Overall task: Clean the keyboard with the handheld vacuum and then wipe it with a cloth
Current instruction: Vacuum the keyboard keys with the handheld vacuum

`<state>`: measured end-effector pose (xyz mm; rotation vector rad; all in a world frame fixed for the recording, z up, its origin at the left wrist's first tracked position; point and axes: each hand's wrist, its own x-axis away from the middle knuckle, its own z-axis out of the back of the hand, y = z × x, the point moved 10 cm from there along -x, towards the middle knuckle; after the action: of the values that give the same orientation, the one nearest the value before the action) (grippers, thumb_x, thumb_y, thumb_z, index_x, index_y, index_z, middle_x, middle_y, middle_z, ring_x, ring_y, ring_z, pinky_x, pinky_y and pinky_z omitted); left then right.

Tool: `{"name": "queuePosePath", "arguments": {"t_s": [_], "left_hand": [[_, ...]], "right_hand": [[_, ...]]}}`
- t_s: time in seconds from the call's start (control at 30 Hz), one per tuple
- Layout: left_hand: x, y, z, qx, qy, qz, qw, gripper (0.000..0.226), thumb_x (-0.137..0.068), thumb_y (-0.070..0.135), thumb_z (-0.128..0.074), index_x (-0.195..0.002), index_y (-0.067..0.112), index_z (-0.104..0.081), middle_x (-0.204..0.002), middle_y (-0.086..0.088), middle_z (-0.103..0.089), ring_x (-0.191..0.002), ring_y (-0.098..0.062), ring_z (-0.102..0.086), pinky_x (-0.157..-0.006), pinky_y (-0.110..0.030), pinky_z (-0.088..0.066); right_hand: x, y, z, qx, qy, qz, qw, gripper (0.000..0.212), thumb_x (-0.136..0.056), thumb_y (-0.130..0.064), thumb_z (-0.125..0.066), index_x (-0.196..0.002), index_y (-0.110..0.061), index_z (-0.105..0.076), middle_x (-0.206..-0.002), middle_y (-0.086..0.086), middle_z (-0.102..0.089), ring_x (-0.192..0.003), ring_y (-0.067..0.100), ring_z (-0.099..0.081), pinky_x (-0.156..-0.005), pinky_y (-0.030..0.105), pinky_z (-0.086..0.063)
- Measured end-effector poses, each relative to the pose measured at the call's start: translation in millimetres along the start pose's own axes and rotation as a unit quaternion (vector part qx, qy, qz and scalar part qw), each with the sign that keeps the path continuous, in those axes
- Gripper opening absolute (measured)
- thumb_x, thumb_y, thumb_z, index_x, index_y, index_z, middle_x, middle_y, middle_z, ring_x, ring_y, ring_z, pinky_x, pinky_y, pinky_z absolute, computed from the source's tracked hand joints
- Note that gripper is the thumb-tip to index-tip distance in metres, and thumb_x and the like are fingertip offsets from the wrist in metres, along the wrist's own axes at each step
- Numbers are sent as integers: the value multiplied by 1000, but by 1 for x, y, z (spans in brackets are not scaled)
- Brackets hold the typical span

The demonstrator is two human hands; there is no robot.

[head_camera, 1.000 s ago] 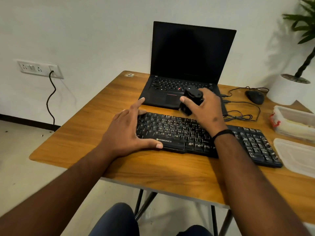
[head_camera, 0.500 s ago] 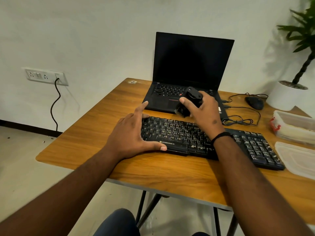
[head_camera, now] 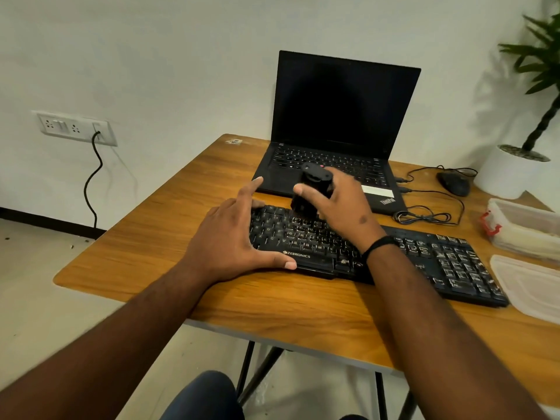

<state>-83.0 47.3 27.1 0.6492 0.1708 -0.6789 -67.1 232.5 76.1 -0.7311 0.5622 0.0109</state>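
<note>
A black Zebronics keyboard (head_camera: 424,262) lies across the wooden desk (head_camera: 169,225). My left hand (head_camera: 233,237) rests spread at the keyboard's left end, thumb along the front edge and fingers straight over the far edge. My right hand (head_camera: 339,204) grips a small black handheld vacuum (head_camera: 312,189), held upright with its lower end on the upper-left keys. No cloth is visible.
An open black laptop (head_camera: 342,116) stands behind the keyboard. A wired mouse (head_camera: 453,183) and coiled cable (head_camera: 424,216) lie at the right back. A potted plant (head_camera: 509,174), a lidded plastic box (head_camera: 524,228) and a loose lid (head_camera: 533,286) sit at the right.
The vacuum in my right hand has slid left and down onto the upper-left keys. My left hand has stayed at the keyboard's left end. The camera view shifted slightly.
</note>
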Motion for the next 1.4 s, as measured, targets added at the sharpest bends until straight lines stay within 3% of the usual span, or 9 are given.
{"name": "queuePosePath", "arguments": {"t_s": [0.13,0.27,0.37,0.47,0.57,0.7,0.97,1.23,1.4], "left_hand": [[0,0,0,5,3,-3,1000,146,-43,96,-68,-158,34,-4,-145,10,-53,-133,-13,-47,-114,-42,-33],[0,-1,0,6,5,-2,1000,146,-43,97,-67,-158,34,-3,-145,10,-53,-133,-14,-48,-115,-44,-35],[-1,0,1,3,7,-1,1000,147,-42,98,-66,-158,33,-5,-144,10,-53,-133,-13,-48,-114,-44,-35],[-1,-1,1,4,3,3,1000,147,-42,97,-67,-158,33,-4,-145,10,-53,-134,-14,-47,-114,-43,-35],[-1,-1,0,4,1,3,1000,146,-42,97,-68,-158,34,-5,-145,11,-53,-133,-14,-48,-114,-45,-36],[0,-2,1,3,2,8,1000,146,-42,94,-71,-157,34,-7,-144,11,-53,-133,-13,-48,-114,-43,-35],[-1,-1,0,-1,0,5,1000,145,-43,93,-71,-157,33,-7,-145,10,-53,-133,-14,-48,-114,-41,-33],[0,-1,1,1,-2,7,1000,145,-42,93,-71,-157,32,-8,-144,9,-53,-133,-15,-49,-115,-45,-35],[0,0,1,-2,-3,5,1000,144,-43,95,-69,-157,32,-8,-144,9,-53,-132,-14,-48,-114,-43,-34]], "right_hand": [[-2,-3,15,30,71,0,997,25,-91,-42,-66,-100,-21,-57,-94,-5,-58,-85,8,-55,-73,21,-49],[-4,-6,-10,2,-3,-5,1000,29,-91,-41,-67,-108,-19,-62,-97,-7,-62,-91,9,-60,-77,26,-53],[-6,-2,9,30,66,-8,997,26,-91,-42,-67,-105,-20,-60,-99,-4,-60,-90,9,-57,-77,24,-50],[-2,-10,-6,-65,-2,-5,998,24,-90,-40,-68,-107,-25,-59,-96,-14,-61,-92,2,-60,-77,24,-53],[-1,-21,-21,2,-65,35,997,28,-91,-41,-67,-111,-23,-60,-95,-16,-58,-94,7,-59,-75,20,-52],[-7,21,19,26,-69,-47,996,42,-91,-40,-66,-124,-16,-58,-105,-9,-58,-101,10,-55,-68,11,-40],[1,-20,-27,-56,-108,4,993,29,-92,-36,-66,-118,-23,-60,-97,-13,-60,-82,2,-61,-54,11,-48],[-7,20,20,9,-72,-45,996,21,-91,-40,-66,-104,-24,-59,-91,-15,-59,-87,7,-58,-72,23,-52],[-4,-7,-6,-24,-82,-26,996,20,-92,-39,-66,-106,-27,-58,-91,-15,-60,-78,-1,-59,-54,13,-50]]}}
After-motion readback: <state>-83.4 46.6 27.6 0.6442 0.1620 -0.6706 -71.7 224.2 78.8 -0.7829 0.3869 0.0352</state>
